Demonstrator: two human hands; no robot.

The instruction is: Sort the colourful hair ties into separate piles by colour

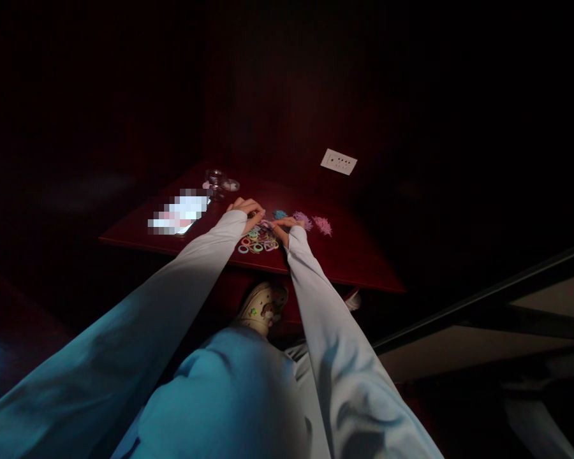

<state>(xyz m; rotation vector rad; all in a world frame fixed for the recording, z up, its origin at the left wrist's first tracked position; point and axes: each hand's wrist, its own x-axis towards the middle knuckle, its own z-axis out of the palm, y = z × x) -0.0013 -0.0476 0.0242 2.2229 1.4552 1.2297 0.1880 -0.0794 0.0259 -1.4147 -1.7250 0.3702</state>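
Observation:
Over the dark red table, my left hand and my right hand come close together with bent fingers. Their fingertips pinch a small pink hair tie, partly hidden by the fingers. Just below them lies a loose heap of small hair ties in several colours, such as green, red, yellow and blue. To the right sit three small frizzy bunches: a teal bunch and a purple bunch beside my right hand, and a pink bunch farthest out.
A phone with a lit, blurred screen rests on the left of the table. Behind it stands a clear container with a round lid-like piece. A wall socket is at the back. My shoe shows under the front edge.

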